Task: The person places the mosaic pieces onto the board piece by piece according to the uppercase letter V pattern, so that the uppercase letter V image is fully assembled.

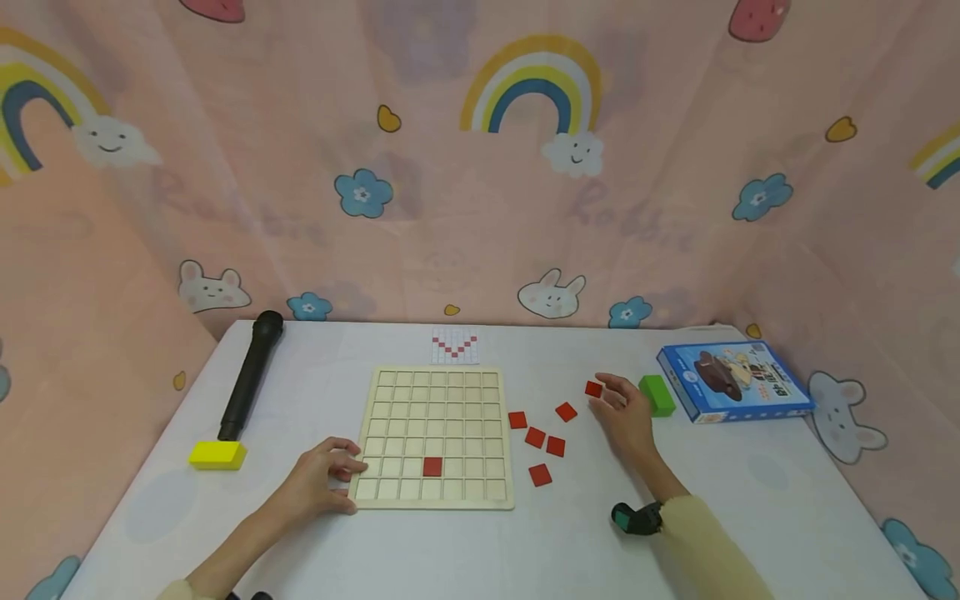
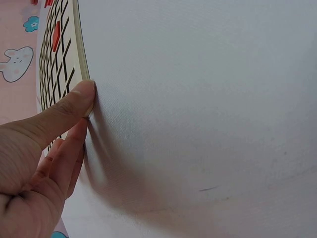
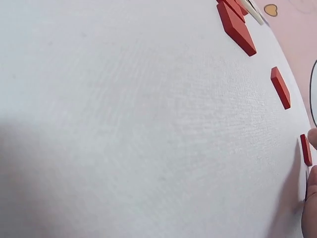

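A wooden grid board [image 1: 435, 417] lies mid-table with one red tile [image 1: 432, 467] set in a cell near its front. My left hand [image 1: 341, 471] rests against the board's front left corner, with the thumb [image 2: 74, 101] straight on the edge and the fingers laid on the rim. My right hand [image 1: 609, 397] hovers right of the board, fingers loosely bent. Its fingertips [image 3: 312, 136] are right at a red tile [image 1: 594, 388] lying flat on the table. Several more red tiles [image 1: 536, 437] lie loose between the board and that hand.
A green block [image 1: 657, 394] and a blue box [image 1: 735, 382] sit just right of my right hand. A black microphone [image 1: 251, 375] and a yellow block [image 1: 217, 454] lie at the left. A small pattern card [image 1: 455, 346] lies behind the board. Pink cloth walls surround the table.
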Motion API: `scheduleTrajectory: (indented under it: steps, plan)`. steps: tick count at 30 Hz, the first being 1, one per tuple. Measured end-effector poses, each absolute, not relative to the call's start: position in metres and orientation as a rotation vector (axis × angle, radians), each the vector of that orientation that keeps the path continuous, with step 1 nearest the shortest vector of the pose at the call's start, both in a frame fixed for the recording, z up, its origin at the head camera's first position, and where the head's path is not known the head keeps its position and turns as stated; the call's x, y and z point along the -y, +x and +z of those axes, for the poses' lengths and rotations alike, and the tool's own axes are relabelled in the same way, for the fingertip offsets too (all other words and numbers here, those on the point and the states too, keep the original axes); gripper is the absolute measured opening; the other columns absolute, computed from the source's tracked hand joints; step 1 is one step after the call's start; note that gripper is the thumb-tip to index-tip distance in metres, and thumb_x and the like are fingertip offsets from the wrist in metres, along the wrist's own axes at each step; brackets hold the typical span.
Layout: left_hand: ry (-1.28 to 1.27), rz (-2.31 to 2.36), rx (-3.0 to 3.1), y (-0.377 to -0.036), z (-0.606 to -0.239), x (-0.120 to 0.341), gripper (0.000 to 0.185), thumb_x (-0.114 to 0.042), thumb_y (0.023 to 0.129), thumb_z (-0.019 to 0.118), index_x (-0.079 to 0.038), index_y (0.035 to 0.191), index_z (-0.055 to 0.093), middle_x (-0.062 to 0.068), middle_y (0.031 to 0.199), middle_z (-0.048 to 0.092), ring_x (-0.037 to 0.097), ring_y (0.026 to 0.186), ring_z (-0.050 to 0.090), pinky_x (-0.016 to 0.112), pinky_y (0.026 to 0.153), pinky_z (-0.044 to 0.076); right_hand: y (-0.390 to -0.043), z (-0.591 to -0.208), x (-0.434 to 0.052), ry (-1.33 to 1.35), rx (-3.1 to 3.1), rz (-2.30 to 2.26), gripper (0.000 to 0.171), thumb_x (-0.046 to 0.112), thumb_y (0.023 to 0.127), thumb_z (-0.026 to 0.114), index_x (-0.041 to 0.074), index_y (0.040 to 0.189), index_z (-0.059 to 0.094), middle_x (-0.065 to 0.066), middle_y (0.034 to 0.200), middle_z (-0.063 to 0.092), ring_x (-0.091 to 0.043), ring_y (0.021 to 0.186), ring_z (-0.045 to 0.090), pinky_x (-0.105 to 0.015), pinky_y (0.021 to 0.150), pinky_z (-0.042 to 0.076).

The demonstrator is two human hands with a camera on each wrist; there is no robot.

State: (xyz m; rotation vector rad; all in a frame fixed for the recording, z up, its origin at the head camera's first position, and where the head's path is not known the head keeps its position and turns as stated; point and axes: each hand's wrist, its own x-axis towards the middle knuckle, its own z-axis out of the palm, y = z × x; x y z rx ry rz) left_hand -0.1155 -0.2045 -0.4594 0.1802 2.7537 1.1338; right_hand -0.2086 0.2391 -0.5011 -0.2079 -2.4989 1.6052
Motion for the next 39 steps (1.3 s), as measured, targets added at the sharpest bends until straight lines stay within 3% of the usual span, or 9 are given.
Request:
scheduleTrajectory:
  steps: [3, 10, 19, 31, 35, 39]
  plan:
    - [0.195, 1.136, -2.749, -0.117, -0.459, 0.203, 0.051, 0.008, 0.049, 0.088, 0.004, 0.097, 0.072, 0.009, 0.113, 0.057, 0.014, 0.081, 0.057, 0.022, 0.070, 0.053, -0.215, -0.503, -0.243, -0.269, 2.517, 1.627, 0.043, 0.003, 0.090, 0.063, 0.006, 0.132, 0.052, -0.015, 0.134, 0.051, -0.031, 0.122, 0.051, -0.035, 0.098, 0.043]
    - [0.181, 1.117, -2.766, -0.120, -0.457, 0.202, 0.052, 0.007, 0.047, 0.089, 0.003, 0.096, 0.072, 0.008, 0.113, 0.057, 0.014, 0.081, 0.057, 0.023, 0.069, 0.053, -0.224, -0.498, -0.255, -0.147, 2.635, 1.562, 0.038, 0.003, 0.090, 0.063, 0.000, 0.127, 0.054, -0.020, 0.125, 0.057, -0.031, 0.112, 0.055, -0.008, 0.082, 0.044]
    - [0.200, 1.121, -2.758, -0.119, -0.461, 0.203, 0.051, 0.007, 0.048, 0.088, 0.003, 0.096, 0.072, 0.009, 0.113, 0.058, 0.013, 0.080, 0.057, 0.022, 0.068, 0.052, -0.227, -0.501, -0.266, -0.189, 2.713, 1.434, 0.031, 0.013, 0.091, 0.065, 0.004, 0.120, 0.060, -0.016, 0.115, 0.063, -0.027, 0.108, 0.056, -0.019, 0.085, 0.046]
    - [0.169, 1.126, -2.762, -0.115, -0.459, 0.205, 0.052, 0.006, 0.047, 0.089, 0.003, 0.097, 0.072, 0.007, 0.112, 0.058, 0.014, 0.081, 0.056, 0.023, 0.068, 0.052, -0.227, -0.512, -0.255, -0.192, 2.608, 1.387, 0.026, 0.007, 0.090, 0.066, 0.004, 0.116, 0.065, -0.014, 0.109, 0.066, -0.025, 0.104, 0.059, -0.006, 0.078, 0.039]
    - [0.147, 1.122, -2.766, -0.115, -0.459, 0.203, 0.052, 0.007, 0.047, 0.089, 0.003, 0.096, 0.073, 0.007, 0.113, 0.058, 0.014, 0.081, 0.056, 0.023, 0.068, 0.052, -0.228, -0.511, -0.254, -0.181, 2.608, 1.358, 0.027, 0.005, 0.090, 0.065, 0.003, 0.117, 0.064, -0.016, 0.112, 0.065, -0.026, 0.104, 0.059, -0.016, 0.087, 0.043]
    - [0.142, 1.118, -2.770, -0.116, -0.458, 0.201, 0.052, 0.007, 0.047, 0.089, 0.002, 0.096, 0.073, 0.007, 0.112, 0.058, 0.013, 0.081, 0.056, 0.023, 0.069, 0.052, -0.228, -0.510, -0.255, -0.163, 2.597, 1.341, 0.027, 0.005, 0.089, 0.065, 0.001, 0.115, 0.065, -0.017, 0.111, 0.066, -0.028, 0.104, 0.060, -0.012, 0.085, 0.042]
